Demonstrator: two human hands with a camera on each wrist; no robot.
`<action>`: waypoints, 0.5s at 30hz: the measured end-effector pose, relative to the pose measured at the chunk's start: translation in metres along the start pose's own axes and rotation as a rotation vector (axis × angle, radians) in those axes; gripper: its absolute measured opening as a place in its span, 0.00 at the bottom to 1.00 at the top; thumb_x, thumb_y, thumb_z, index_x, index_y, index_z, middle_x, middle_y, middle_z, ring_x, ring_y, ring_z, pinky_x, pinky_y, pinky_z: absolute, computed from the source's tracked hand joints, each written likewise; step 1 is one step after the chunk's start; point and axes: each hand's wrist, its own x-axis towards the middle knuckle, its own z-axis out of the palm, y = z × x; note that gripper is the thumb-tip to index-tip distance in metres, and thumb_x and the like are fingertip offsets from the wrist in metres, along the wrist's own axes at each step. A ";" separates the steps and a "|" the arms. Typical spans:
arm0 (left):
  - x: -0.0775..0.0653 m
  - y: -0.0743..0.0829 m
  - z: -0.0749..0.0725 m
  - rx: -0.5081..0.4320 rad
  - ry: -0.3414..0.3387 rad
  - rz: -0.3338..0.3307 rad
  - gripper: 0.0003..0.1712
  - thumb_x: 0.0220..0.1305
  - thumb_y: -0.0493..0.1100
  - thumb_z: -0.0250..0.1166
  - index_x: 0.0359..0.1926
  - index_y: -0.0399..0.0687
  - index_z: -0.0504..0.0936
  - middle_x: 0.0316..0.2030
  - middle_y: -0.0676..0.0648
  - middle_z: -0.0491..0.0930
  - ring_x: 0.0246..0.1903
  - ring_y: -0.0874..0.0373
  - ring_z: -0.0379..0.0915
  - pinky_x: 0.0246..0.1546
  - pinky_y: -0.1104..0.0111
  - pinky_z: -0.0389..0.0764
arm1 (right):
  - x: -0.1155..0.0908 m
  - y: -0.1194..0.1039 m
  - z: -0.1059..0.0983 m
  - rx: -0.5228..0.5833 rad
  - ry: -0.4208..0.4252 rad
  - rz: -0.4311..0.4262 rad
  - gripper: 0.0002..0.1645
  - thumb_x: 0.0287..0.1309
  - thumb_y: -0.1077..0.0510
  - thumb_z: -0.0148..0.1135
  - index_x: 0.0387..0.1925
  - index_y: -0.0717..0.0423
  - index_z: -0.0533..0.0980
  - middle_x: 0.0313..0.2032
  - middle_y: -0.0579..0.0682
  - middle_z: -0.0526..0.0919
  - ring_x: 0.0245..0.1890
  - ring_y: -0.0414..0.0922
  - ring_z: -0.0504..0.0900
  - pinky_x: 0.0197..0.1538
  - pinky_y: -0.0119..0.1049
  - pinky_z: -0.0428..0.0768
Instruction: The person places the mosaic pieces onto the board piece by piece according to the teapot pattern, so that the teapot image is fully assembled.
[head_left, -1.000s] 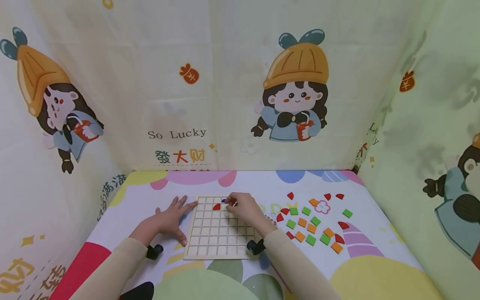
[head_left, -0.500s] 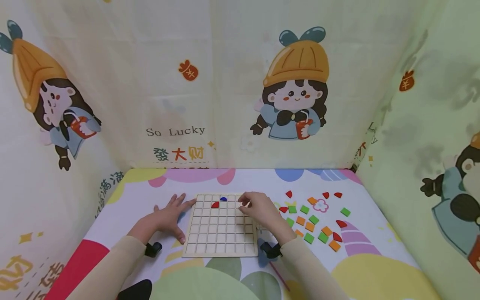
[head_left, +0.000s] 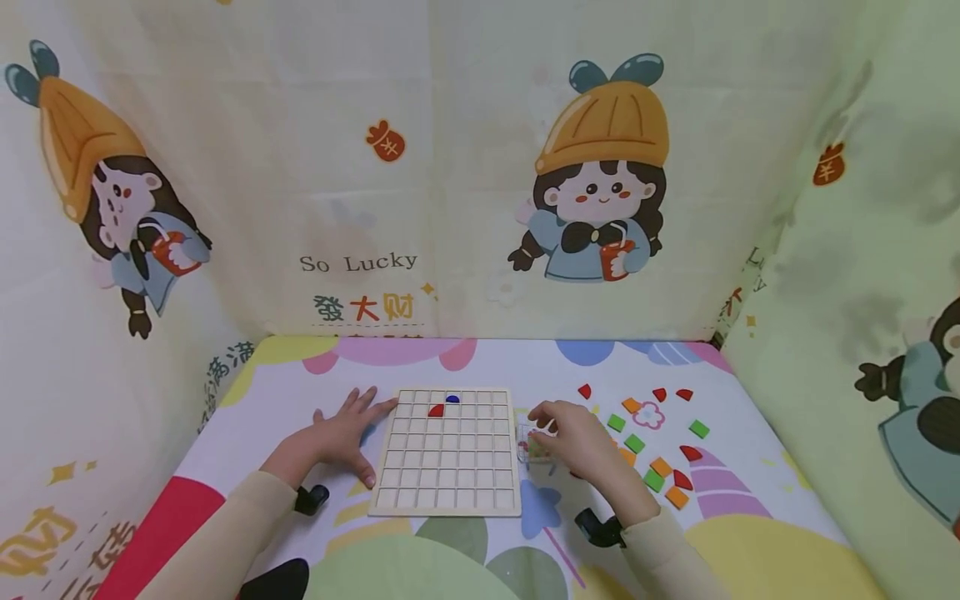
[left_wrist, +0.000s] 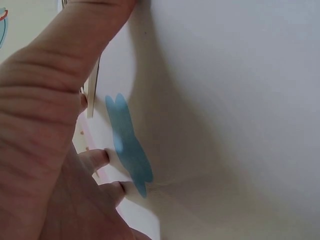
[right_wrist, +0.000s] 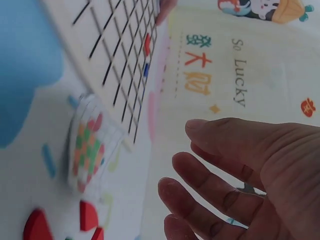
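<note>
A pale wooden grid board (head_left: 450, 458) lies on the table. In its upper rows sit a blue half-round piece (head_left: 452, 399) and a red quarter-round piece (head_left: 437, 411). My left hand (head_left: 337, 437) rests with spread fingers at the board's left edge, forefinger and thumb against it. Right of the board, my right hand (head_left: 581, 442) hovers with loosely bent fingers and nothing between them, as the right wrist view also shows. Below it lies a small card (right_wrist: 89, 150) with a coloured pattern, partly hidden by the hand in the head view.
Green squares (head_left: 699, 428), orange squares (head_left: 677, 498) and red quarter-round pieces (head_left: 684, 395) lie scattered on the right of the table; my right hand covers some. A patterned cloth wall (head_left: 465, 192) rises behind the table.
My right hand has moved right, from the blue piece in the board's top row to beside the board over the card. The blue piece has come into view. My left hand stays put.
</note>
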 end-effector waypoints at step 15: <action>-0.001 0.004 -0.003 -0.004 -0.014 -0.019 0.82 0.23 0.71 0.85 0.82 0.66 0.53 0.83 0.36 0.39 0.80 0.28 0.29 0.56 0.13 0.37 | -0.040 0.055 -0.024 -0.052 -0.072 0.167 0.15 0.56 0.60 0.76 0.46 0.53 0.84 0.37 0.47 0.86 0.37 0.44 0.81 0.37 0.40 0.82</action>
